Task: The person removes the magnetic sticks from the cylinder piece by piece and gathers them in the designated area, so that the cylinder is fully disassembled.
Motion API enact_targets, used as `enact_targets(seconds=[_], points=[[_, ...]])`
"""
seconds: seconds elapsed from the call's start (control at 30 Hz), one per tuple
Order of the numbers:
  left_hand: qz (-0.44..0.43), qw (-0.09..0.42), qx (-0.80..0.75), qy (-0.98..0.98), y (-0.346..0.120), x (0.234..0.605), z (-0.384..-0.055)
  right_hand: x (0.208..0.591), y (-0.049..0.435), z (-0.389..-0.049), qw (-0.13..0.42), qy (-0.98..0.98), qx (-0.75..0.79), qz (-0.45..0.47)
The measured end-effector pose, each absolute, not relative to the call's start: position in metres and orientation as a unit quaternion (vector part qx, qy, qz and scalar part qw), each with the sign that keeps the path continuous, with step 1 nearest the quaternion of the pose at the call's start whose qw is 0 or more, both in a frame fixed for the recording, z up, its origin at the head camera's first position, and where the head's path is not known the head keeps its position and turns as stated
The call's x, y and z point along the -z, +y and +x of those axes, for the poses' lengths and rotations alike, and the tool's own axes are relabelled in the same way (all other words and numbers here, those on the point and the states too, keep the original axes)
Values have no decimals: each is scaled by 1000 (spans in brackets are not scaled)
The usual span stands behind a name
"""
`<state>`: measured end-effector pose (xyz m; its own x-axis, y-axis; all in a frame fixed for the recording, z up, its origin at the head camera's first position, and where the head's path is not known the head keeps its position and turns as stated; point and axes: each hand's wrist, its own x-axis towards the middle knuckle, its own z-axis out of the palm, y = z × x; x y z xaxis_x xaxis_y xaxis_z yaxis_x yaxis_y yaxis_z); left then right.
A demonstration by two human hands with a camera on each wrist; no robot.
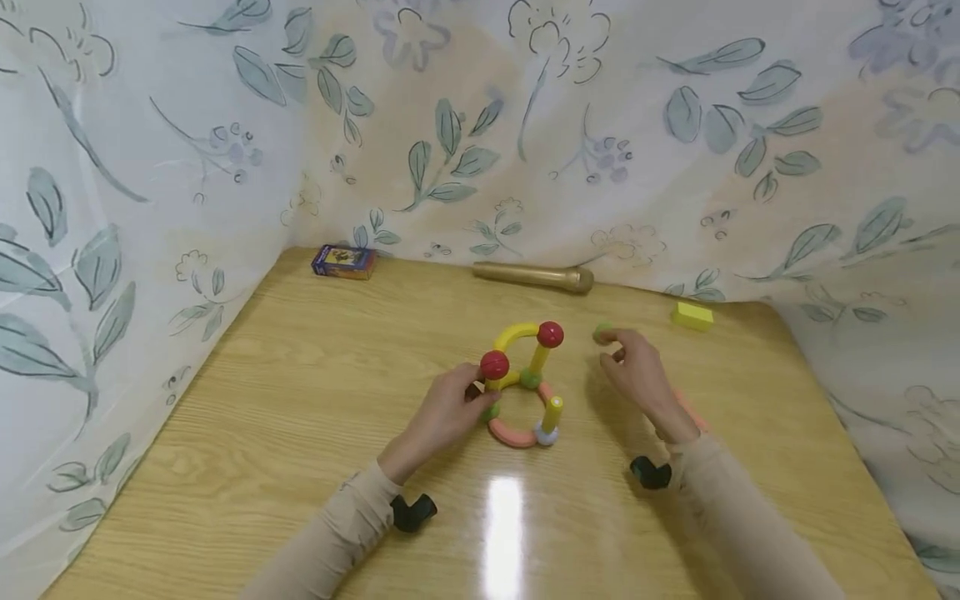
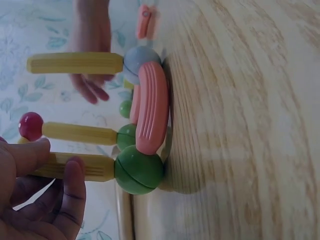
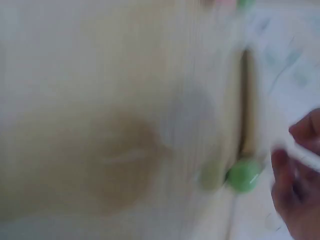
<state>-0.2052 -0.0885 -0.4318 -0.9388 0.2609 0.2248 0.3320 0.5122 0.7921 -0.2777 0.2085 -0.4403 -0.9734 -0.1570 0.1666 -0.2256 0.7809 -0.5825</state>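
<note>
A toy frame of magnetic sticks and balls stands mid-table. Pink curved sticks (image 1: 512, 434) join green balls (image 2: 139, 169) and a pale blue ball (image 1: 547, 433) at its base. Yellow rods (image 2: 77, 132) rise from them; a yellow curved stick (image 1: 515, 332) links two red balls (image 1: 551, 334) on top. My left hand (image 1: 450, 404) pinches the left upright yellow rod, just under its red ball. To the right of the frame, my right hand (image 1: 637, 371) hovers beside a loose green ball (image 3: 243, 176), fingers loosely bent, with a gap to the ball in the blurred right wrist view.
Along the back edge lie a blue patterned box (image 1: 343, 262), a gold microphone (image 1: 532, 277) and a yellow block (image 1: 692, 316). A pink stick (image 1: 690, 410) is partly hidden behind my right wrist. Black angled pieces (image 1: 651, 472) sit by both sleeves. Floral cloth (image 1: 480, 150) hangs around the table.
</note>
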Motion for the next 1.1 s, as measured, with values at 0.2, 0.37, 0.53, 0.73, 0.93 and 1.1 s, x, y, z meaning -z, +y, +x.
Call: enact_targets(seconds=[0.2, 0.37, 0.53, 0.73, 0.93, 1.1], points=[[-162, 46, 471, -866, -93, 426, -207, 434, 175, -214, -45, -874, -421, 238], [-146, 32, 465, -873, -93, 431, -205, 447, 152, -201, -45, -860, -426, 278], [-156, 38, 461, -873, -87, 433, -202, 452, 150, -196, -35, -867, -434, 241], [-166, 41, 457, -873, -83, 433, -201, 451, 153, -189, -20, -870, -426, 245], [-176, 45, 452, -873, -82, 434, -201, 446, 168, -190, 2, -873, -421, 247], [-188, 46, 452, -871, -81, 433, -204, 437, 239, -209, 134, -931, -272, 203]])
